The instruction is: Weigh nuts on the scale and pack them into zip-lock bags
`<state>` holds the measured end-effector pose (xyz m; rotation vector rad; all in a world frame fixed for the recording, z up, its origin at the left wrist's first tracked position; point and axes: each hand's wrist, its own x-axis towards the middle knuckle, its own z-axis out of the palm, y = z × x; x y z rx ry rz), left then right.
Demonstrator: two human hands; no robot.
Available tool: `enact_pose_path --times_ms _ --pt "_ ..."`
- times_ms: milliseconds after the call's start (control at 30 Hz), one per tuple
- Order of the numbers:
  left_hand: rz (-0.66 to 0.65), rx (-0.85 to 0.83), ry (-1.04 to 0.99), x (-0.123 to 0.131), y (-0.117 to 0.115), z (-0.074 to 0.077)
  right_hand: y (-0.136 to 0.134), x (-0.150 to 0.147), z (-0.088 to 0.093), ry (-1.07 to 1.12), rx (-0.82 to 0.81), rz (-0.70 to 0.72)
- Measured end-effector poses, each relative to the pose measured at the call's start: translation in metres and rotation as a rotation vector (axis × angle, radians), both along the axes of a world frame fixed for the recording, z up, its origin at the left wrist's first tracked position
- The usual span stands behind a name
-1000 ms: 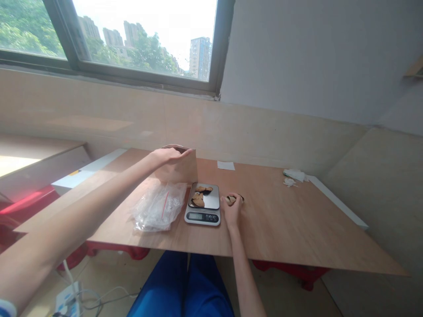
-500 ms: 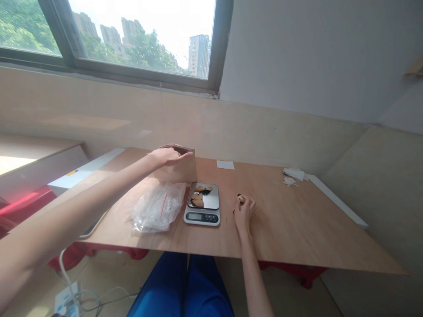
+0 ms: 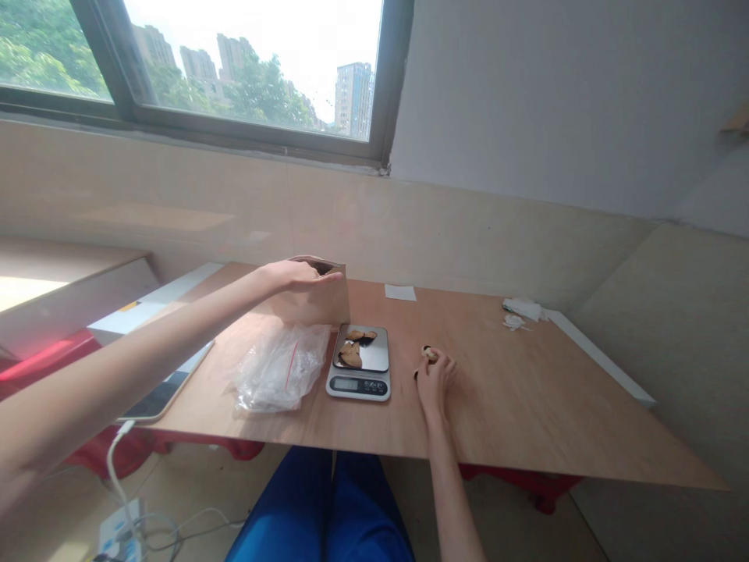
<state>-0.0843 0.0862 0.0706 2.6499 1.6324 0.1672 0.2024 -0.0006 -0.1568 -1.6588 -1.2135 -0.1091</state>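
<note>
My left hand [image 3: 301, 275] reaches over the rim of a brown cardboard box or stiff paper bag [image 3: 319, 303]. Its fingers dip inside and are hidden; only the thumb shows, outstretched. On the bare table to the right, my right hand [image 3: 434, 376] is closed with its fingertips around a small pale piece with dark edges [image 3: 430, 353]. Between the hands stands a digital kitchen scale [image 3: 359, 385]. Several thin brown slices with dark edges [image 3: 350, 356] lie on its shiny plate. Left of the scale is a heap of clear plastic zip bags [image 3: 281, 371].
The wooden tabletop [image 3: 520, 398] rests on red supports. A white paper [image 3: 400, 293] lies near the wall, and crumpled tissue [image 3: 515, 321] at the back right. A tablet [image 3: 167, 394] with a white cable [image 3: 114, 453] sits at the left front edge.
My left forearm has shifted up slightly, uncovering more of the tablet, while its fingers stay inside the box. The piece in my right hand has turned a little and shows more.
</note>
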Motion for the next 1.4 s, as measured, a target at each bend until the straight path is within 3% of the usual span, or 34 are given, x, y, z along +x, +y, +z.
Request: enact_pose_path --times_ms 100,333,800,1100,1200,1300,1400 --pt "0.019 -0.153 0.013 -0.004 0.001 0.001 0.0 0.0 -0.001 0.007 0.006 -0.005" --pt "0.078 -0.205 -0.166 -0.006 0.006 0.005 -0.001 -0.001 0.0 0.041 -0.027 -0.005" --pt "0.13 -0.133 -0.134 -0.014 0.005 0.016 -0.003 -0.003 0.004 0.084 -0.073 -0.027" --pt "0.04 -0.032 -0.089 -0.023 0.008 0.033 -0.002 -0.002 0.001 0.083 -0.062 -0.027" --pt "0.03 0.045 -0.133 -0.023 -0.004 0.037 -0.003 -0.002 0.002 0.084 -0.056 -0.029" --pt "-0.022 0.094 -0.185 -0.01 -0.033 0.026 -0.004 -0.002 0.003 0.069 -0.052 -0.027" --pt "-0.241 0.054 -0.155 0.017 -0.066 -0.01 -0.004 -0.002 0.003 0.068 -0.051 -0.033"
